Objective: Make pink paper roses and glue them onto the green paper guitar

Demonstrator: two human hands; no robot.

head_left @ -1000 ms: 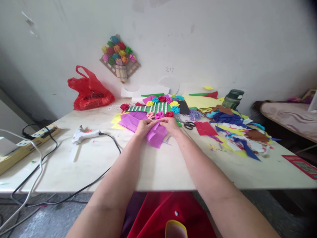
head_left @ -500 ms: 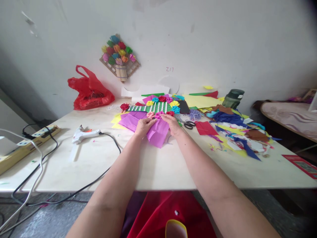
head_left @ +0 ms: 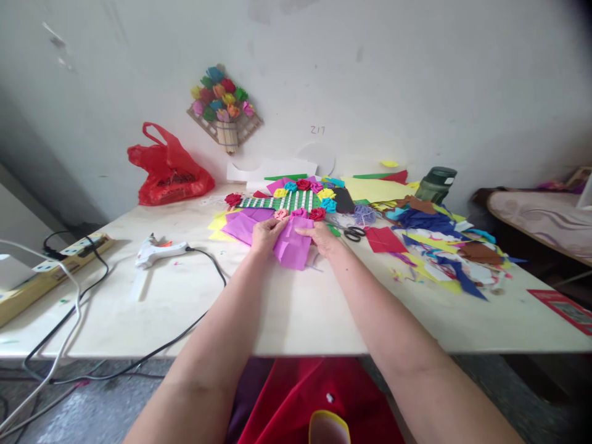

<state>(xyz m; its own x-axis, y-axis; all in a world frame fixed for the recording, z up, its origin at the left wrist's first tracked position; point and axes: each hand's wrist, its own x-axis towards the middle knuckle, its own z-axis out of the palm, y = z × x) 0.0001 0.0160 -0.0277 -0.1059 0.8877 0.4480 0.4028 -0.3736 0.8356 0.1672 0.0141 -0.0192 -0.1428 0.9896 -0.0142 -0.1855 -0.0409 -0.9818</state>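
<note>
Between both hands is a sheet of purple crepe paper, its lower edge hanging toward me. My left hand pinches its left side, thumb on top. On the right side my right hand grips the same sheet, its thumb pointing left across the paper. More purple paper lies left of my left hand, over yellow sheets. Just behind the hands rests a green guitar-shaped craft with white strips, edged with paper roses such as a red one and a blue one.
A white glue gun lies at left, its black cord trailing off the front edge past a power strip. Black-handled scissors, red paper and heaped scraps lie at right. A red bag and green bottle stand behind.
My right thumb has shifted down and left across the purple crepe paper. The sheet's hanging edge sits slightly higher, and the roses behind the right hand show more fully.
</note>
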